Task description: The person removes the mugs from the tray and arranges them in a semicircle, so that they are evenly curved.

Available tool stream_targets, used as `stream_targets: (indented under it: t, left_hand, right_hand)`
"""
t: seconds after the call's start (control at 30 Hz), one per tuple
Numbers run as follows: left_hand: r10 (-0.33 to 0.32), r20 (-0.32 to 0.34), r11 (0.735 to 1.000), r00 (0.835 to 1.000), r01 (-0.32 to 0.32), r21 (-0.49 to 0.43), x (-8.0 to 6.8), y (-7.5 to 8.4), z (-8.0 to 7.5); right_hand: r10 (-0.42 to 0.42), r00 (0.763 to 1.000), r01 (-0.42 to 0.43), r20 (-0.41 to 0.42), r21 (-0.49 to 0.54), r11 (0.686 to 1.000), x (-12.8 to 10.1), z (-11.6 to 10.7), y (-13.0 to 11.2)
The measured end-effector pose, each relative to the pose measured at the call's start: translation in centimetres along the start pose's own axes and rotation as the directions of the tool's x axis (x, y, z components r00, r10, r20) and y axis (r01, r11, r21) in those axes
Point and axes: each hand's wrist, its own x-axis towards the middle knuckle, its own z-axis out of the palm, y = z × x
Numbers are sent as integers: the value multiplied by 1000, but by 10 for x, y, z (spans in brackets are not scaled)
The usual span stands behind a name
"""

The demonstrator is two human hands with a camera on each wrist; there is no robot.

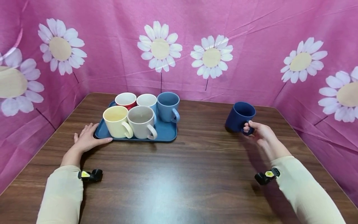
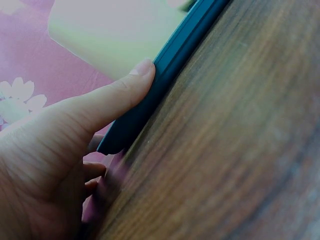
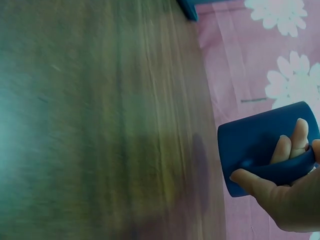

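My right hand (image 1: 264,135) grips a dark blue mug (image 1: 237,118) by its handle. In the right wrist view, fingers pass through the handle (image 3: 285,170) and the thumb lies along it. The mug tilts slightly, mouth up. On the left, a blue tray (image 1: 165,132) carries a yellow mug (image 1: 116,124), a grey mug (image 1: 139,126), a red mug with white inside (image 1: 126,99), a light blue mug (image 1: 147,100) and a medium blue mug (image 1: 167,109). My left hand (image 1: 86,138) touches the tray's near left corner, thumb against the front rim and fingers stretched along the side.
The brown wooden table (image 1: 181,174) reaches back to a pink cloth (image 1: 184,81) with white daisies, which also hangs at both sides. The mugs stand close together on the tray, several handles pointing toward its near right.
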Motion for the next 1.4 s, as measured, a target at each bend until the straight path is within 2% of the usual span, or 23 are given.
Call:
stream_targets:
  t: [0.2, 0.37, 0.43, 0.6, 0.7, 1.1, 1.3, 1.4]
  left_hand:
    - [-7, -1, 1000, 1000, 7, 2, 0, -1, 0]
    - [-7, -2, 1000, 1000, 7, -4, -1, 2, -1]
    - [-9, -2, 1000, 1000, 9, -6, -1, 2, -1]
    - [-13, -8, 1000, 1000, 13, -1, -1, 2, 0]
    - [-14, -12, 1000, 1000, 14, 3, 0, 2, 0]
    - [-11, -19, 1000, 1000, 11, 17, 3, -2, -1]
    - [-18, -16, 1000, 1000, 18, 16, 2, 0, -1]
    - [-20, -18, 1000, 1000, 20, 16, 2, 0, 0]
  right_hand:
    - [13, 996, -8, -89, 55, 998, 29, -7, -13]
    - [23, 996, -18, -88, 52, 998, 62, -34, -21]
    - [28, 995, -22, -91, 64, 998, 67, -35, -23]
    - [57, 990, -44, -129, 101, 994, 59, -12, -27]
    - [65, 987, -50, -149, 100, 994, 58, -7, -29]
    - [72, 972, -68, -226, 27, 997, 71, -12, -33]
    - [100, 964, -89, -245, 54, 995, 81, -14, -31]
    - [114, 967, -98, -229, 77, 992, 86, -16, -31]
